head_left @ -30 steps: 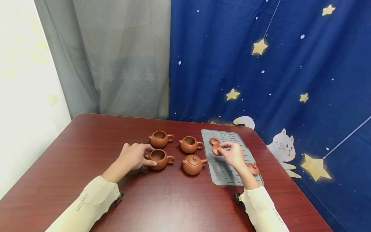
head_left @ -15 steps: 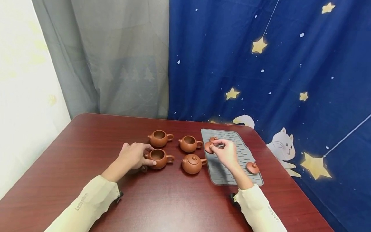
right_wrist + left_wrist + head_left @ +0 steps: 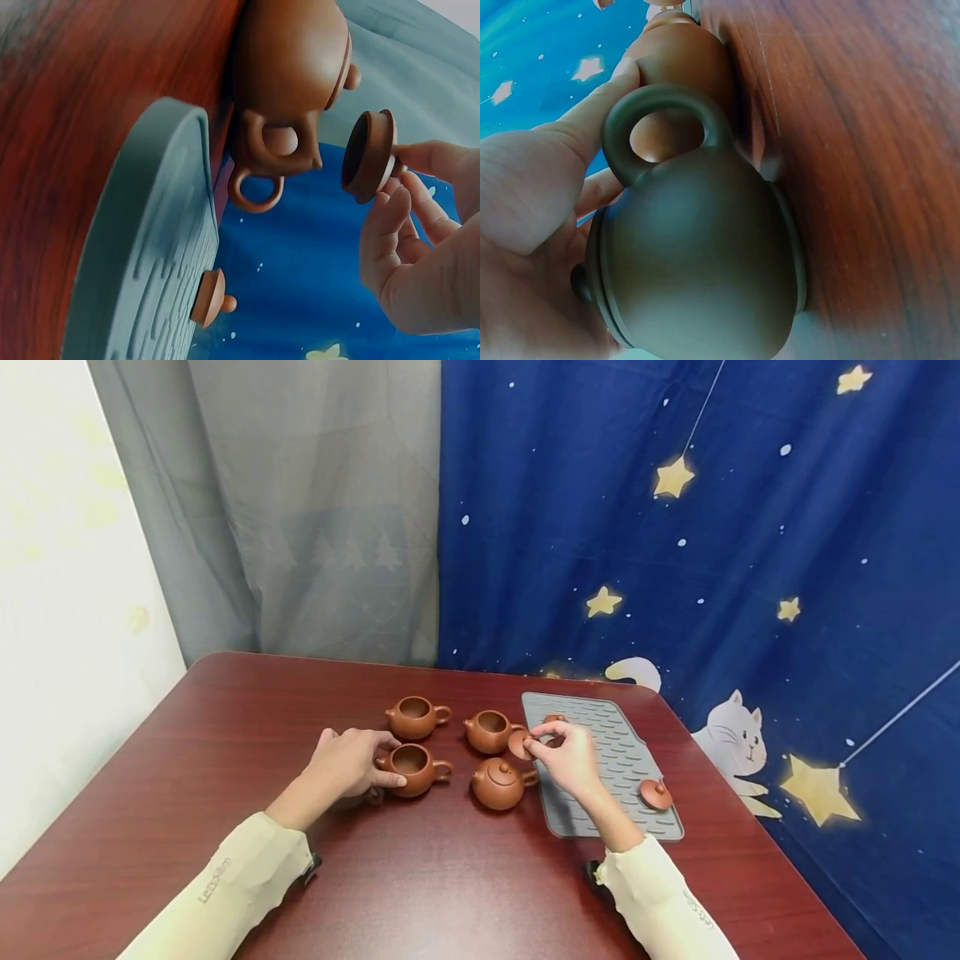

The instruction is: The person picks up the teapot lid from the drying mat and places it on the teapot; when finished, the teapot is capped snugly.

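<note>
Lid (image 3: 517, 746) raised, underside down, its knob pinched by the right hand (image 3: 572, 760); leftward, beyond a lidded teapot (image 3: 495, 793), lies an open teapot (image 3: 416, 785), its spout side gripped between thumb and fingers of the left hand (image 3: 347, 763)

The left hand (image 3: 347, 766) lay well left of the mat (image 3: 626, 760), back upward, thumb and fingers parted in a curved grip, the left forearm (image 3: 225, 881) slanting in from the near side. The right hand (image 3: 573, 762) hung over the mat's left part, thumb and fingertips pinched by its left edge, the right forearm (image 3: 663, 897) nearer than the mat.
</note>
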The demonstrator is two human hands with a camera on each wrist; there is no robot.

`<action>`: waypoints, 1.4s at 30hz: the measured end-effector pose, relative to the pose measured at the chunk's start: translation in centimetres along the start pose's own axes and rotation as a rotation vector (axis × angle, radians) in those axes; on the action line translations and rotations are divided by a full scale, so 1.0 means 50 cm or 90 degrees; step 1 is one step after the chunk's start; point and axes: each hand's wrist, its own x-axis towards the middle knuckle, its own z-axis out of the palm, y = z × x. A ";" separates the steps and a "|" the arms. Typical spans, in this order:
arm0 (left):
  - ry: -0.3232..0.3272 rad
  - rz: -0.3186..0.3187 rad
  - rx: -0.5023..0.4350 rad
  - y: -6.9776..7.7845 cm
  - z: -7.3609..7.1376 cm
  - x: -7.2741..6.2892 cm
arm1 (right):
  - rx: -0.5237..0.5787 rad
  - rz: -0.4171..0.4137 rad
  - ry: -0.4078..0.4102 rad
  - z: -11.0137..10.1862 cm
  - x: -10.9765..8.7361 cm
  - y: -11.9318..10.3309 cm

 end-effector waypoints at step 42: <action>-0.001 -0.006 -0.009 0.001 0.000 -0.001 | -0.010 -0.070 -0.133 0.139 -0.004 -0.092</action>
